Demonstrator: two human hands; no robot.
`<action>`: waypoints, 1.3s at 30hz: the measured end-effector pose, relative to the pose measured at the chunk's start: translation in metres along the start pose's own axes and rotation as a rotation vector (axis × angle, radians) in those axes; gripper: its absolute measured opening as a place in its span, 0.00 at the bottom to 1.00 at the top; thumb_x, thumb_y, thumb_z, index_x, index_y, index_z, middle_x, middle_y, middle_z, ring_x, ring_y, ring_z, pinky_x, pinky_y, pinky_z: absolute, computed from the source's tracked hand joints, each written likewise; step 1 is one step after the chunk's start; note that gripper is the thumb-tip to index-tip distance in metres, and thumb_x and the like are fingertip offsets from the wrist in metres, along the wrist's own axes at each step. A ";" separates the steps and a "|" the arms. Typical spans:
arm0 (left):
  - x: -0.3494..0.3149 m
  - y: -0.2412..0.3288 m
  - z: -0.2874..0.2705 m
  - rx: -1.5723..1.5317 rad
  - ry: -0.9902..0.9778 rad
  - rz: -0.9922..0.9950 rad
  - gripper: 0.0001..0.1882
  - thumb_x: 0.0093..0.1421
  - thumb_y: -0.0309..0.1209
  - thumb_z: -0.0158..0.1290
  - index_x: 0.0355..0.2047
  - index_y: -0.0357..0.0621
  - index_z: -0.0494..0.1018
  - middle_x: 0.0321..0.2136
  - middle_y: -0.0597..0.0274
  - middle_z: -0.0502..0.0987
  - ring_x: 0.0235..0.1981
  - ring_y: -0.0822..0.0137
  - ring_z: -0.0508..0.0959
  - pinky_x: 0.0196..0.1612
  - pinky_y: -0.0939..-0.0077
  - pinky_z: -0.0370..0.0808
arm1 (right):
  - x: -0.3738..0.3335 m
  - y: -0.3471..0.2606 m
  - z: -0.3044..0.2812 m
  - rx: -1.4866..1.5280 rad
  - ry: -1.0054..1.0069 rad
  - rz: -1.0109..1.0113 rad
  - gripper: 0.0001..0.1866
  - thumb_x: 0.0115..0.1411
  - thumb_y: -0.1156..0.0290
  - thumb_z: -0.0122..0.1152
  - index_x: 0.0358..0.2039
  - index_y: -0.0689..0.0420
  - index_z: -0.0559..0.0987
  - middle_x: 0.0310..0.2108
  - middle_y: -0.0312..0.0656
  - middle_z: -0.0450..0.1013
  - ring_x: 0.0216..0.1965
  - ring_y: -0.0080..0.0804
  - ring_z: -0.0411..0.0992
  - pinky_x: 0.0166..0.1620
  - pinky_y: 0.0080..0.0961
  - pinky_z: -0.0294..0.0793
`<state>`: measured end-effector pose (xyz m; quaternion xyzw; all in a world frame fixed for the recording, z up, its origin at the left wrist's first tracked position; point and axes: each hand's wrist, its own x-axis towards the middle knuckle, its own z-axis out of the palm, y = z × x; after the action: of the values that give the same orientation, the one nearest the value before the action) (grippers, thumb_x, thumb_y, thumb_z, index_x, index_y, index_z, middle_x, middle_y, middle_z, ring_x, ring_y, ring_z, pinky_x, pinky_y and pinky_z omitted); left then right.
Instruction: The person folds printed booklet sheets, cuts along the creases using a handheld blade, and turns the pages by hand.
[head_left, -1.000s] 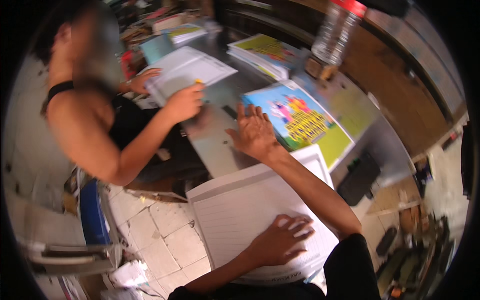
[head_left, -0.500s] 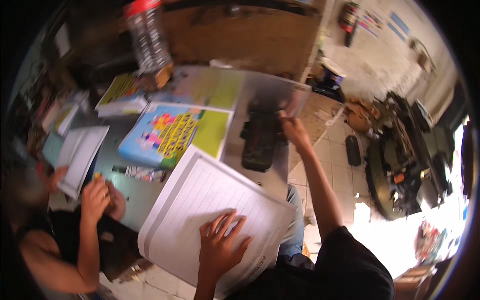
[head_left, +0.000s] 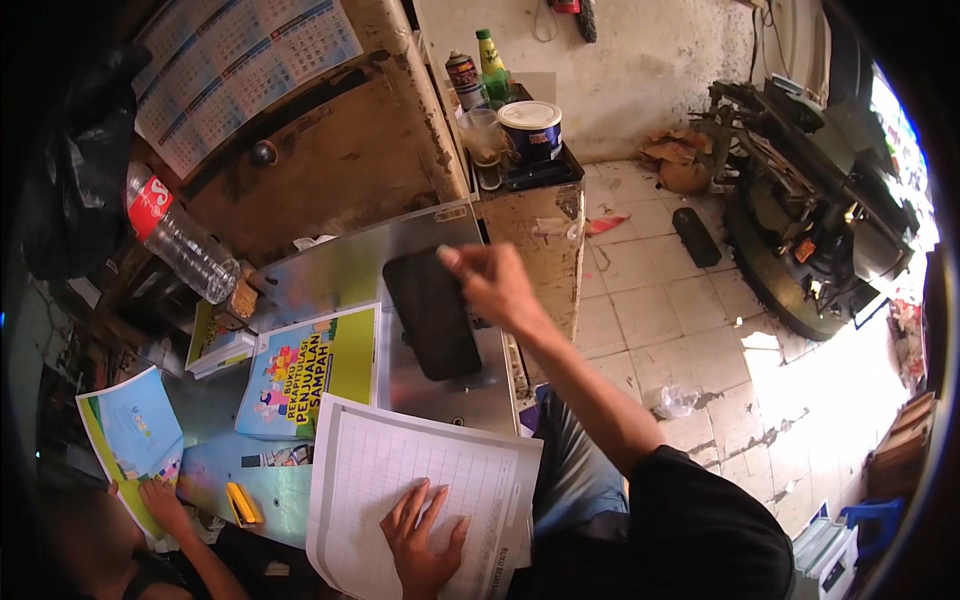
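Observation:
My right hand point(head_left: 497, 285) grips a black smartphone point(head_left: 432, 318) at its upper right edge, thumb on top, over the shiny metal table point(head_left: 430, 222). My left hand point(head_left: 425, 545) lies with fingers spread on a white gridded sheet or stack of sheets point(head_left: 365, 460), which overhangs the table's near edge. Beyond the sheets is a pile of blue and green printed booklets point(head_left: 300, 372). It is left of the smartphone.
At left, another person's hand point(head_left: 165, 505) rests on a blue-green booklet point(head_left: 135, 425). A yellow stapler point(head_left: 243, 504) lies nearby. A clear bottle point(head_left: 185, 240) leans at the back left. Behind my right arm stands a cabinet point(head_left: 530, 235) bearing a tub point(head_left: 532, 130) and bottles.
The view has shifted, with more wall and cabinet showing. My right hand still holds the smartphone; my left stays on the sheets. The other person's booklet now shows its coloured cover.

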<state>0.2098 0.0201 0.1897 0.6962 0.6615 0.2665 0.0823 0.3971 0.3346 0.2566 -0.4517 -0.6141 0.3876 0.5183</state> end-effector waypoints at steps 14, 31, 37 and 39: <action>0.000 0.008 -0.006 0.057 0.014 0.036 0.29 0.49 0.33 0.68 0.54 0.44 0.80 0.62 0.53 0.75 0.63 0.48 0.70 0.66 0.53 0.62 | 0.217 -0.043 -0.154 0.266 0.186 -0.382 0.21 0.69 0.56 0.65 0.47 0.63 0.86 0.38 0.40 0.82 0.37 0.24 0.79 0.41 0.27 0.84; 0.005 0.001 -0.001 0.079 -0.047 0.069 0.28 0.52 0.35 0.64 0.55 0.42 0.78 0.62 0.50 0.74 0.63 0.46 0.70 0.66 0.50 0.61 | 0.256 0.028 -0.139 0.272 0.024 -0.389 0.26 0.70 0.54 0.64 0.58 0.63 0.80 0.46 0.37 0.81 0.45 0.22 0.79 0.51 0.24 0.80; 0.002 0.001 0.005 0.087 -0.007 0.141 0.29 0.53 0.37 0.61 0.55 0.39 0.77 0.61 0.44 0.74 0.63 0.44 0.70 0.66 0.50 0.61 | 0.260 0.037 -0.154 0.105 0.108 -0.424 0.23 0.60 0.49 0.73 0.45 0.56 0.89 0.28 0.40 0.82 0.29 0.22 0.77 0.38 0.28 0.80; -0.002 0.002 0.001 0.141 -0.029 0.091 0.29 0.53 0.35 0.61 0.55 0.38 0.77 0.61 0.43 0.74 0.62 0.43 0.70 0.66 0.50 0.62 | 0.247 0.026 -0.136 -0.008 0.136 -0.325 0.22 0.66 0.52 0.69 0.46 0.60 0.88 0.28 0.35 0.80 0.28 0.20 0.74 0.33 0.23 0.77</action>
<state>0.2123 0.0186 0.1890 0.7332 0.6451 0.2127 0.0303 0.5214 0.5798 0.3245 -0.3739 -0.6440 0.2648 0.6126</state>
